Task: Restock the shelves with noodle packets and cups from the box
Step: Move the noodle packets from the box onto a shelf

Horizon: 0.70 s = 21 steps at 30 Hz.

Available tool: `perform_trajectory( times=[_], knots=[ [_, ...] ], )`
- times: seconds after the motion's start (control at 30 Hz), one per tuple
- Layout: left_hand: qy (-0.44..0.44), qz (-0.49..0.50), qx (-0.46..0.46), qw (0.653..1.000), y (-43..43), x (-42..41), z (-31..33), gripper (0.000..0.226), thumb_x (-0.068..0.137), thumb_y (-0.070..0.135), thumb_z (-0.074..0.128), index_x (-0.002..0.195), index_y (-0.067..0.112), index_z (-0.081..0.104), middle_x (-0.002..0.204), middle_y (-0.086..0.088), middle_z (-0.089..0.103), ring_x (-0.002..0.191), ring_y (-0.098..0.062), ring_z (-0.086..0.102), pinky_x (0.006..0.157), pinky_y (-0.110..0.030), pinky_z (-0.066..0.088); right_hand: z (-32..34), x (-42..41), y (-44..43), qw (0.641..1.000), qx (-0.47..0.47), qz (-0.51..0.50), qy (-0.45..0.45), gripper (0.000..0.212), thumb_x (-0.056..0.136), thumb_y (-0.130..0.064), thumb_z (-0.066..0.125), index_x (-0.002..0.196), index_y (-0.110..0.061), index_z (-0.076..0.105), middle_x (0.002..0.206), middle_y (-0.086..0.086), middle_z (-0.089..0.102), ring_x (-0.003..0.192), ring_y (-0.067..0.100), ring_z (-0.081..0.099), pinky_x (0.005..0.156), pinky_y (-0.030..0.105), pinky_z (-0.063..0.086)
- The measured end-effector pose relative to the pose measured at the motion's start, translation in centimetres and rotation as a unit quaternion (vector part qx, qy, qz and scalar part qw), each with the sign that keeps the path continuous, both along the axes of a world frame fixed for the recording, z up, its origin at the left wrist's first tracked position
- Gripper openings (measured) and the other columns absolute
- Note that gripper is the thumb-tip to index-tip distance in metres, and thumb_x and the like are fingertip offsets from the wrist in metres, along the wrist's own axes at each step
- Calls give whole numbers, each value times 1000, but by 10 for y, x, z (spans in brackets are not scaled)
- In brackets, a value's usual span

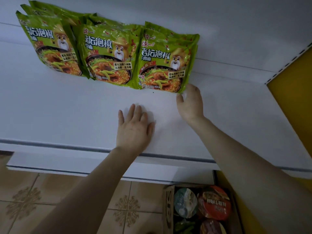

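Three rows of green noodle packets stand at the back of a white shelf [67, 105]: a left row [50, 46], a middle row [108, 59] and a right row [165, 63]. My right hand [190, 103] touches the lower right corner of the front packet in the right row; its fingertips are hidden behind the packet's edge. My left hand [135, 127] lies flat on the shelf with fingers apart, holding nothing. A cardboard box [168, 210] on the floor at the lower right holds noodle cups, one with a red lid [214, 203] and one with a grey-green lid [185, 203].
The shelf's front edge [84, 149] carries a dark rail. A yellow side panel [293, 92] closes the shelf on the right. Patterned beige floor tiles [50, 200] lie below. A brown cardboard corner [5, 159] shows at the left edge.
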<state>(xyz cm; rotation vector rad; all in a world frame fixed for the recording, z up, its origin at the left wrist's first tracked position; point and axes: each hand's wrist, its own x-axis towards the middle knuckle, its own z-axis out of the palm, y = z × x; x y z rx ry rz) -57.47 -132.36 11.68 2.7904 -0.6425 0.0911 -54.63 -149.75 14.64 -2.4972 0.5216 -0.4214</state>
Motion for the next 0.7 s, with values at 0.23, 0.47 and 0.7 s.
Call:
perform_trajectory(
  times=[0.23, 0.47, 0.7],
  knots=[
    [-109, -202, -36, 973, -6, -53, 15, 33, 82, 24, 44, 87, 4, 70, 98, -15, 71, 96, -30, 67, 86, -53, 48, 27, -64, -6, 999, -38, 4, 17, 32, 94, -12, 45, 124, -3, 53, 131, 12, 51, 123, 23, 46, 99, 22, 31],
    [-91, -353, -114, 924, -20, -131, 15, 31, 80, 22, 43, 77, 7, 70, 78, -8, 70, 75, -22, 68, 83, -32, 43, 32, -173, -15, 993, -34, -102, 49, 32, 94, -13, 46, 123, -4, 54, 127, 13, 54, 118, 24, 50, 98, 25, 36],
    [-18, -439, -66, 896, -47, -193, -7, 35, 80, 24, 41, 80, 7, 72, 80, -9, 72, 73, -22, 69, 73, -34, 55, 13, -286, -50, 969, -20, -214, 123, 32, 96, -13, 43, 124, -2, 52, 129, 15, 52, 117, 27, 50, 91, 28, 36]
  ],
)
